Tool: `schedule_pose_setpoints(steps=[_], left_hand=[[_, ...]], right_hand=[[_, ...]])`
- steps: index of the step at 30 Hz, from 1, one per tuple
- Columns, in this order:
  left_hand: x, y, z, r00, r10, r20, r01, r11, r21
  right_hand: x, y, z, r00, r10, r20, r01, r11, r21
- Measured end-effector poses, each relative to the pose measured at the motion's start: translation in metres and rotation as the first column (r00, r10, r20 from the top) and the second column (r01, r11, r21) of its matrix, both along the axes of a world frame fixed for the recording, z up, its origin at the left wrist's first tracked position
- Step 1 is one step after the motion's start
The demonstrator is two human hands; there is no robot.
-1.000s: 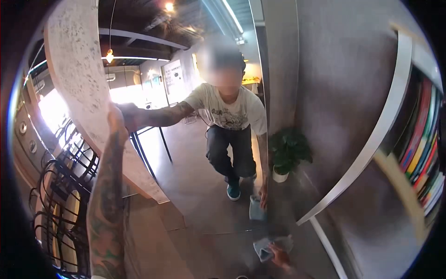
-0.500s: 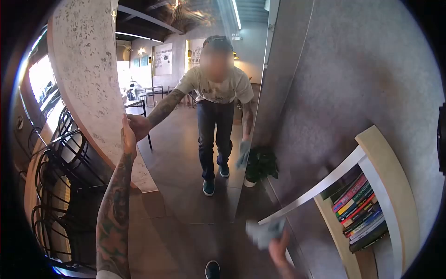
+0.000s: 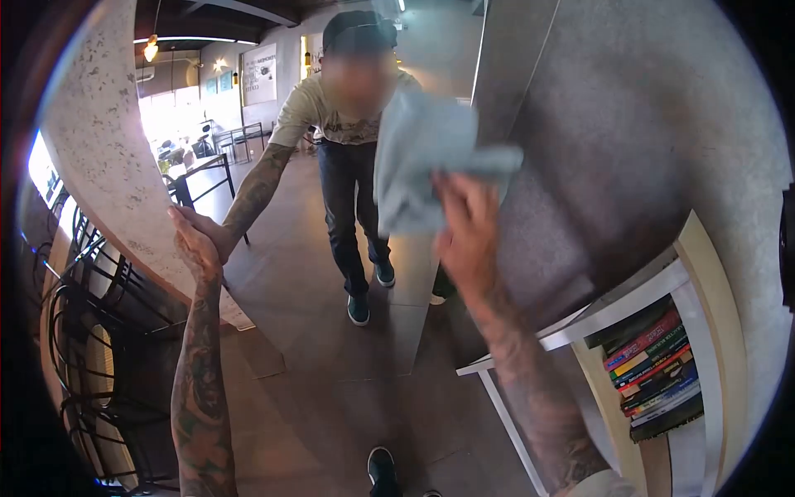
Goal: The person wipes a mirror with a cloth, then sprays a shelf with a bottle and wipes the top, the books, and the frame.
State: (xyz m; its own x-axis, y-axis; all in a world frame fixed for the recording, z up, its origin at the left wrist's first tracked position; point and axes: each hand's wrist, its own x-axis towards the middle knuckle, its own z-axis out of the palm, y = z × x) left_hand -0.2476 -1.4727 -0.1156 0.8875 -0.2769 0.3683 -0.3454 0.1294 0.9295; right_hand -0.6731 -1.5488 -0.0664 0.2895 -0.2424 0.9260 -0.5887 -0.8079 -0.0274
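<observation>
A tall mirror stands in front of me and reflects a person in a light T-shirt, dark trousers and a cap. My left hand rests with its fingers extended against the mirror's left edge, beside the speckled pale panel, and holds nothing. Raised before the mirror's upper right part, my right hand grips a folded grey-blue cloth. The cloth covers part of the reflection. Whether it touches the glass I cannot tell.
At the lower right stands a curved white and wooden shelf with several books. Black wire chairs are at the left. A grey wall fills the right side. My shoe shows on the floor.
My right hand has risen with the cloth from low near the shelf to the mirror's upper right. The view has shifted, and my left hand appears further left, still at the mirror's edge.
</observation>
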Motion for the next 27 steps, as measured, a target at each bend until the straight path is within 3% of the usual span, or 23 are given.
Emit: schedule_pose_setpoints(steps=[4, 8, 12, 13, 14, 15, 17, 20, 22, 24, 27], left_hand=[[0.008, 0.002, -0.006, 0.995, 0.075, 0.066, -0.078, 0.996, 0.051], [0.007, 0.004, -0.002, 0.996, 0.087, -0.01, -0.086, 0.99, 0.111], [0.02, 0.0, -0.015, 0.999, 0.043, -0.006, -0.042, 0.997, 0.07], [0.022, 0.003, -0.014, 0.999, 0.031, -0.022, -0.028, 0.991, 0.129], [0.024, 0.003, -0.008, 0.999, 0.018, -0.04, -0.01, 0.982, 0.187], [0.003, 0.004, 0.016, 0.996, 0.082, -0.04, -0.075, 0.985, 0.153], [-0.002, 0.005, 0.012, 0.995, 0.094, -0.031, -0.091, 0.992, 0.088], [-0.006, 0.005, 0.015, 0.995, 0.098, 0.021, -0.099, 0.995, 0.033], [-0.005, 0.005, 0.013, 0.996, 0.074, 0.044, -0.075, 0.997, 0.021], [-0.005, 0.003, 0.009, 0.996, 0.087, 0.016, -0.088, 0.995, 0.039], [-0.002, 0.003, 0.005, 0.998, 0.06, -0.021, -0.059, 0.997, 0.05]], right_hand=[[-0.025, 0.043, -0.099, 0.991, 0.105, -0.079, -0.071, 0.933, 0.352], [-0.026, 0.029, -0.073, 0.985, 0.101, -0.143, -0.051, 0.946, 0.319], [0.002, 0.001, 0.037, 0.982, 0.002, -0.186, -0.007, 1.0, -0.027], [0.01, -0.006, 0.07, 0.98, -0.016, -0.2, -0.002, 0.996, -0.09], [0.019, -0.013, 0.106, 0.98, -0.034, -0.194, 0.008, 0.991, -0.136], [0.029, -0.02, 0.141, 0.981, -0.053, -0.186, 0.019, 0.983, -0.181], [0.043, -0.027, 0.197, 0.989, -0.067, -0.129, 0.028, 0.959, -0.284], [0.055, -0.054, 0.239, 0.998, -0.016, -0.06, -0.007, 0.933, -0.36], [0.058, -0.053, 0.231, 0.999, 0.021, -0.033, -0.032, 0.922, -0.386], [0.051, -0.03, 0.182, 0.992, -0.008, -0.128, -0.025, 0.968, -0.251], [0.038, 0.001, 0.081, 0.976, 0.093, -0.198, -0.102, 0.994, -0.038]])
